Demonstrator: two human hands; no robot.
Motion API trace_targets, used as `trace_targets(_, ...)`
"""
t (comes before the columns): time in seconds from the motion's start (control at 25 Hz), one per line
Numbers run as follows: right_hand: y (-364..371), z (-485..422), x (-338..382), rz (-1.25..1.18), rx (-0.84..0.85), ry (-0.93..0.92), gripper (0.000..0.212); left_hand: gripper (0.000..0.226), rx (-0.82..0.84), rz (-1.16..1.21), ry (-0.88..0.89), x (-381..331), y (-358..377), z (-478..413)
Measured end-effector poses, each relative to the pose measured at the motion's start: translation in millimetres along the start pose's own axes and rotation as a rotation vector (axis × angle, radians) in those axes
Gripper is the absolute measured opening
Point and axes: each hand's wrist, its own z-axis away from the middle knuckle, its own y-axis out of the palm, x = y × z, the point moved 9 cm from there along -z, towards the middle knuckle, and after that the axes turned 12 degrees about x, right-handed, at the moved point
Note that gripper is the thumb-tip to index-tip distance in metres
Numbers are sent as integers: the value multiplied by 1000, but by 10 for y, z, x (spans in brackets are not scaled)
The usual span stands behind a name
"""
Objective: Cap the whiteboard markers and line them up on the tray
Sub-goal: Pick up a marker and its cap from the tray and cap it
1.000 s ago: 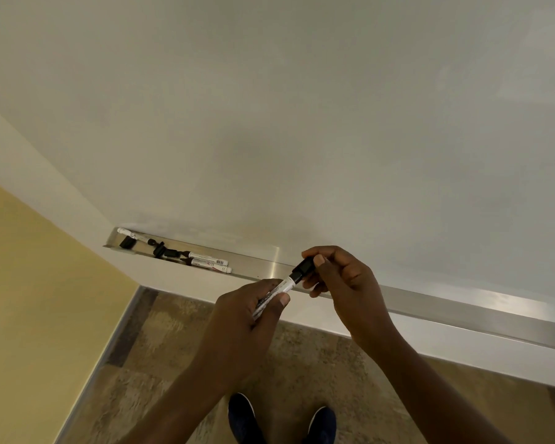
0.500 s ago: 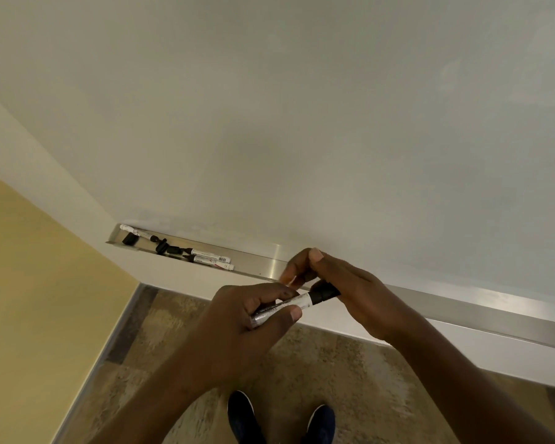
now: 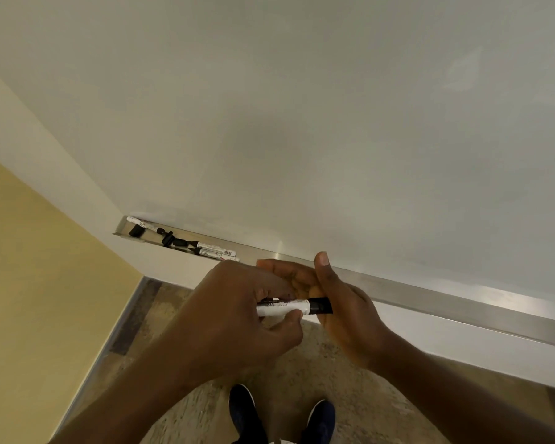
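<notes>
White barrel of the marker was gripped in the left hand; its black cap lay against the right hand's curled palm, the tray just behind.

A white barrel with black print and a black cap are shown on the marker. Brushed silver is seen along the tray. White barrels with black tips are shown on the markers lying there, one with a barcode, and loose black caps beside them. Pale grey-white is seen across the board, yellow on the wall. The floor is mottled brown and beige. Dark navy is worn on the shoes, edged white.
</notes>
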Motion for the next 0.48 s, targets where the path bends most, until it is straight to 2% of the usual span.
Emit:
trace_targets(0.12, 11, 15, -84, -153, -35, -41, 68, 6, 87, -39, 36, -12, 55, -49)
trace_targets(0.2, 20, -31, 7, -236, -10, -107, 70, 8, 66, 9, 46, 98, 72, -82)
trace_targets(0.4, 5, -165, 41, -351, -53, -147, 78, 7, -101, 191, -44, 559, 68, -94)
trace_targets(0.48, 52, -165, -49, -310, -75, -160, 68, 10, -178, 253, -90, 694, 104, -93)
